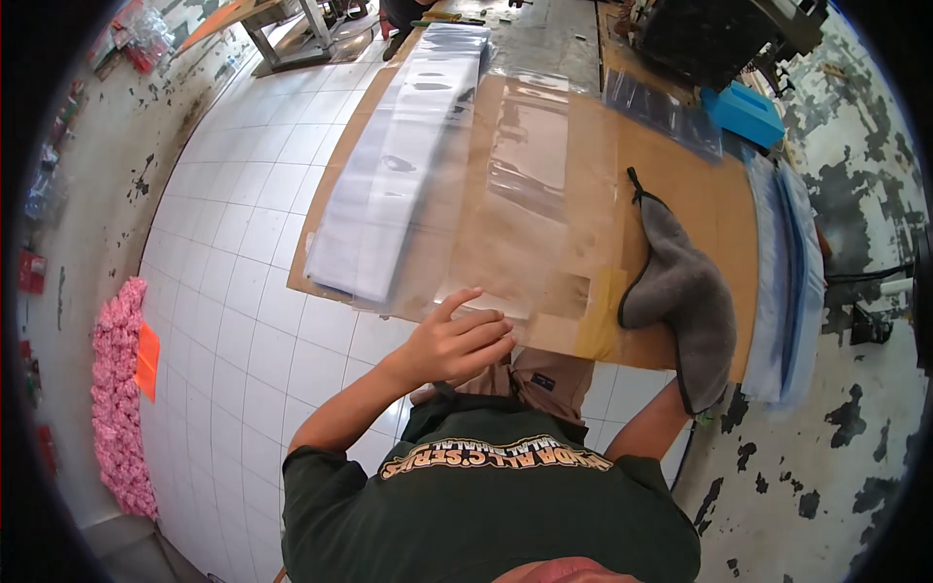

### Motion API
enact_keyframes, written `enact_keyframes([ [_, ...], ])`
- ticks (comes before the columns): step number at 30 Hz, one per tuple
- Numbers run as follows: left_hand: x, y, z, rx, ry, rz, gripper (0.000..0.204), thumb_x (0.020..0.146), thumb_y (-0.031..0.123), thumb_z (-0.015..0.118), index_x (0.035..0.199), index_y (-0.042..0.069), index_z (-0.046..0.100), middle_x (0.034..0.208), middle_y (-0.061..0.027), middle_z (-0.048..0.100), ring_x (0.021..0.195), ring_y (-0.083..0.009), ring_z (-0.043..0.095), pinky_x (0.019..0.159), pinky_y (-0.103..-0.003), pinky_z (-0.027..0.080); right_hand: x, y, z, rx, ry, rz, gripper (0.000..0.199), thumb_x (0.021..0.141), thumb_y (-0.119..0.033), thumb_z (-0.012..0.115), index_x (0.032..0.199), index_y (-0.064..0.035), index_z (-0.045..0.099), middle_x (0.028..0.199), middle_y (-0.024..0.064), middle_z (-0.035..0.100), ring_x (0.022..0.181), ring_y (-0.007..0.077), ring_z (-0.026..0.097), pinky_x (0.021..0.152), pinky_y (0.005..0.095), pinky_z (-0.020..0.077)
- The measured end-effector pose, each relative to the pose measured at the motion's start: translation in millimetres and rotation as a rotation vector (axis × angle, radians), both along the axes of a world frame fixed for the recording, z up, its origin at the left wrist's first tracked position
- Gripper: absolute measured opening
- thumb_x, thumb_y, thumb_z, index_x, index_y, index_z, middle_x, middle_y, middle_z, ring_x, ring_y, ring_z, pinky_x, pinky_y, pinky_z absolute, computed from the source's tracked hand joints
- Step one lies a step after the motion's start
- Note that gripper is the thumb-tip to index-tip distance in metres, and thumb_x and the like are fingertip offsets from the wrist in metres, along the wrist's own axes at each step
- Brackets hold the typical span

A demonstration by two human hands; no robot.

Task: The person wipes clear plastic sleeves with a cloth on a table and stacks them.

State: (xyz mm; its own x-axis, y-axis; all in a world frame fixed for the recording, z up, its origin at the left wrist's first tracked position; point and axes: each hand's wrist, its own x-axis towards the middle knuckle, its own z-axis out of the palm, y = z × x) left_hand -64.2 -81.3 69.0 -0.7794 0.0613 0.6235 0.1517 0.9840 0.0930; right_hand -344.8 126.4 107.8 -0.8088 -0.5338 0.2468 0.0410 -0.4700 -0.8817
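Note:
My left hand [465,336] hovers at the near edge of the table, its index finger stretched out and the other fingers loosely bent, holding nothing. Close beyond it, a clear plastic sheet [530,146] lies flat along the middle of the brown tabletop [589,185]. To the left stretches a long stack of clear and whitish plastic sleeves [374,209]. A grey plush piece [680,282] with dark edging and a black loop at its tip covers the end of my right arm. My right hand and its fingers are hidden by it; whether it is worn or gripped does not show.
A blue bin [746,115] stands at the far right beside more clear plastic [666,112]. Bluish plastic sleeves [782,282] hang at the right edge. Yellow tape [601,316] marks the near edge. Pink bundles [121,398] rest on the left floor.

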Motion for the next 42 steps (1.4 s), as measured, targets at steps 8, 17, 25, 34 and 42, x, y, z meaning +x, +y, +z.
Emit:
enact_keyframes([
  [8, 32.5, -37.9, 24.5, 0.309, 0.084, 0.958, 0.057, 0.080, 0.028, 0.073, 0.130, 0.009, 0.055, 0.139, -0.0213, 0.047, 0.125, -0.0388, 0.047, 0.109, -0.052, 0.028, -0.9, -8.0, 2.4, 0.016, 0.032, 0.006, 0.038, 0.094, -0.031, 0.050, 0.122, -0.0052, 0.057, 0.121, 0.0080, 0.060, 0.113, 0.0171, 0.051, 0.103, 0.0363, 0.0284],
  [17, 77.5, -113.9, 35.4, 0.819, -0.240, 1.210, 0.046, 0.092, 0.039, 0.057, 0.133, 0.017, 0.055, 0.122, -0.0123, 0.061, 0.109, -0.0305, 0.061, 0.091, -0.038, 0.048, -6.5, -31.3, 7.5, 0.032, 0.054, 0.060, 0.038, 0.094, -0.031, 0.050, 0.123, -0.0061, 0.056, 0.122, 0.0074, 0.059, 0.115, 0.0173, 0.050, 0.105, 0.0372, 0.0263],
  [25, 59.2, -51.0, 31.8, 0.258, 0.349, 0.848, 0.042, 0.080, 0.006, 0.069, 0.121, 0.004, 0.060, 0.118, -0.0188, 0.060, 0.112, -0.0348, 0.057, 0.097, -0.044, 0.044, -2.9, -27.4, 15.9, 0.115, 0.112, 0.089, 0.039, 0.095, -0.032, 0.049, 0.124, -0.0069, 0.056, 0.124, 0.0070, 0.058, 0.117, 0.0175, 0.049, 0.107, 0.0381, 0.0244],
  [34, 8.3, 17.7, -2.5, 0.379, -0.338, 0.477, 0.035, 0.087, 0.021, 0.062, 0.119, 0.006, 0.060, 0.134, -0.0137, 0.052, 0.130, -0.0295, 0.045, 0.110, -0.057, 0.023, 6.4, -81.0, 47.4, 0.316, 0.325, 0.293, 0.039, 0.095, -0.032, 0.048, 0.125, -0.0079, 0.055, 0.125, 0.0064, 0.058, 0.119, 0.0177, 0.047, 0.109, 0.0390, 0.0223],
  [42, 25.6, 34.4, 7.6, 0.875, 0.106, 0.506, 0.019, 0.090, 0.017, 0.061, 0.092, -0.001, 0.066, 0.097, -0.0161, 0.067, 0.087, -0.0253, 0.066, 0.081, -0.037, 0.051, 1.3, -112.6, 66.0, 0.406, 0.470, 0.379, 0.039, 0.095, -0.033, 0.048, 0.125, -0.0087, 0.054, 0.127, 0.0060, 0.057, 0.121, 0.0179, 0.046, 0.110, 0.0398, 0.0205],
])
